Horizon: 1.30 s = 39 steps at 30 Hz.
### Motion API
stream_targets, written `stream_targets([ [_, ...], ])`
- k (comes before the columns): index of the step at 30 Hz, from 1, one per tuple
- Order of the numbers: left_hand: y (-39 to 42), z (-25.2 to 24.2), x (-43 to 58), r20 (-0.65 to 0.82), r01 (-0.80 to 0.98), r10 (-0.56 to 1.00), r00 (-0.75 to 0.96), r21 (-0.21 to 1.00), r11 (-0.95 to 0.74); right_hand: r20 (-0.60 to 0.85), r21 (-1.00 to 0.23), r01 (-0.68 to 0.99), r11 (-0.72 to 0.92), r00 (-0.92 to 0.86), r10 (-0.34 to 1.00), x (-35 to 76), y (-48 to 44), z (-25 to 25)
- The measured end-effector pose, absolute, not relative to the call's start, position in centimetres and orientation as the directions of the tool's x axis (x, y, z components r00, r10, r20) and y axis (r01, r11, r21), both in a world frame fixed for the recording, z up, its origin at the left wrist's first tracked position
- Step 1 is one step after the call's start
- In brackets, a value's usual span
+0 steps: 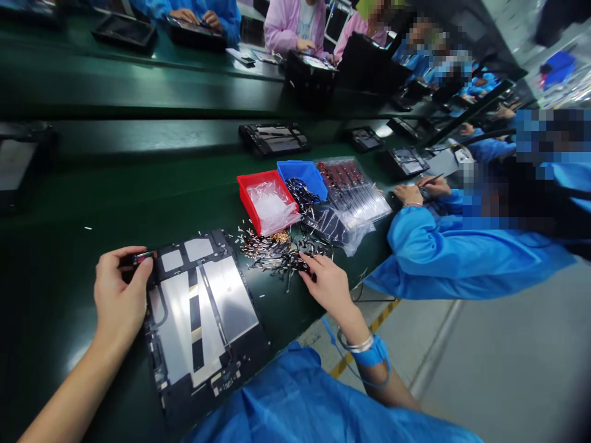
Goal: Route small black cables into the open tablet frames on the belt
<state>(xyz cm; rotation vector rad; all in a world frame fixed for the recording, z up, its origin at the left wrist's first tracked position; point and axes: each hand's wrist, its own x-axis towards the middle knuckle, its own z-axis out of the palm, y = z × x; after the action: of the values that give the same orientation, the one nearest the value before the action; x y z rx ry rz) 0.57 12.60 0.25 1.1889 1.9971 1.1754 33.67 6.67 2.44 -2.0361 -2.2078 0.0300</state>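
My left hand (120, 295) grips a small dark part with a red mark (145, 256) at the upper left corner of a tablet's metal-backed frame (203, 320). That frame lies flat on the green belt, its silver panels facing up. My right hand (327, 286) rests its fingertips on the edge of a loose pile of small flex cables and gold-tipped pieces (281, 252). A dark piece shows under those fingers, but I cannot tell whether they hold it. A blue anti-static strap (372, 351) circles my right wrist.
A red bin (252, 203) holding clear plastic and a blue bin (302, 175) stand beyond the pile, beside plastic bags of dark strips (353, 191). A co-worker's hands (418, 192) work at the right with a thin tool. Tablets in black holders line the belts.
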Motion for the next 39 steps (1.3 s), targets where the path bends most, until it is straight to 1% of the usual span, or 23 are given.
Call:
stream_targets([
  [2,12.7,0.2,0.6,-0.003,0.435,0.881,-0.472,0.869,0.236,-0.009,-0.156,0.985,0.075,-0.078,0.997,34.4,6.9,4.1],
  [3,12.7,0.2,0.7,-0.003,0.443,0.883,-0.470,0.864,0.238,-0.048,-0.158,0.987,0.040,-0.048,0.998,34.7,7.2,4.8],
  [4,12.7,0.2,0.7,-0.001,0.449,0.884,-0.467,0.861,0.238,-0.070,-0.136,0.991,-0.008,-0.001,0.998,35.1,7.7,5.4],
  [6,12.7,0.2,0.7,-0.003,0.450,0.886,-0.464,0.861,0.239,-0.060,-0.027,0.996,-0.080,0.078,0.995,35.8,9.4,6.0],
  [8,12.7,0.2,0.6,-0.009,0.443,0.888,-0.461,0.864,0.238,-0.079,0.019,0.999,-0.039,0.040,0.996,36.1,11.5,6.0],
  [11,12.7,0.1,0.4,-0.011,0.441,0.900,-0.436,0.869,0.225,-0.143,0.027,0.994,0.101,-0.096,0.985,36.1,14.2,5.4],
  [13,12.7,0.0,0.4,0.008,0.456,0.903,-0.430,0.865,0.210,-0.163,0.038,0.986,0.161,-0.153,0.975,35.9,15.2,5.1],
  [17,12.8,-0.4,0.5,0.047,0.483,0.897,-0.440,0.854,0.192,-0.124,0.047,0.981,0.187,-0.180,0.976,36.2,15.2,5.3],
  [21,12.7,-0.2,0.1,0.019,0.470,0.902,-0.431,0.858,0.207,0.014,0.039,0.991,0.129,-0.130,0.991,37.3,13.3,6.4],
  [22,12.6,0.2,0.0,0.006,0.463,0.908,-0.419,0.861,0.208,0.084,0.010,0.994,0.109,-0.109,0.990,37.5,12.7,6.7],
  [23,12.4,0.7,0.0,0.016,0.473,0.917,-0.398,0.860,0.191,0.172,-0.050,0.995,0.091,-0.081,0.982,37.6,12.2,6.9],
  [24,12.3,1.4,0.2,0.054,0.501,0.929,-0.366,0.853,0.148,0.265,-0.141,0.987,0.075,-0.035,0.964,37.6,11.7,7.0],
  [25,12.1,2.1,0.5,0.113,0.540,0.940,-0.320,0.838,0.083,0.347,-0.256,0.965,0.061,0.033,0.937,37.3,11.4,7.2],
  [26,11.9,2.9,1.0,0.183,0.576,0.949,-0.257,0.817,-0.002,0.400,-0.387,0.921,0.051,0.118,0.909,36.9,11.2,7.2],
  [27,11.7,3.6,1.7,0.246,0.594,0.953,-0.179,0.799,-0.094,0.405,-0.522,0.852,0.046,0.200,0.892,36.2,11.1,7.3],
  [28,11.6,4.2,2.5,0.284,0.581,0.954,-0.093,0.794,-0.179,0.362,-0.648,0.760,0.041,0.261,0.895,35.2,11.2,7.4],
  [29,11.4,4.7,3.4,0.290,0.537,0.957,-0.005,0.808,-0.242,0.284,-0.764,0.645,0.034,0.289,0.914,34.1,11.4,7.4],
  [30,11.2,5.1,4.3,0.276,0.479,0.958,0.081,0.832,-0.280,0.188,-0.859,0.512,0.023,0.274,0.943,32.9,11.7,7.5],
  [31,11.1,5.4,5.2,0.249,0.422,0.956,0.153,0.858,-0.292,0.090,-0.927,0.375,0.002,0.217,0.972,31.6,12.0,7.5],
  [33,10.8,5.7,6.6,0.155,0.336,0.952,0.263,0.911,-0.241,-0.056,-0.982,0.175,-0.066,0.061,0.997,28.9,12.4,7.5],
  [35,10.7,5.7,7.3,0.022,0.248,0.942,0.334,0.962,-0.110,-0.114,-0.990,0.088,-0.109,-0.049,0.992,26.5,12.6,7.3],
  [37,10.7,5.6,7.3,-0.121,0.137,0.914,0.386,0.988,0.073,-0.102,-0.993,0.072,-0.095,-0.095,0.990,24.6,12.6,7.0],
  [39,10.7,5.6,7.0,-0.232,0.032,0.882,0.409,0.970,0.240,-0.028,-0.993,0.119,-0.019,-0.073,0.997,23.3,12.4,6.6],
])
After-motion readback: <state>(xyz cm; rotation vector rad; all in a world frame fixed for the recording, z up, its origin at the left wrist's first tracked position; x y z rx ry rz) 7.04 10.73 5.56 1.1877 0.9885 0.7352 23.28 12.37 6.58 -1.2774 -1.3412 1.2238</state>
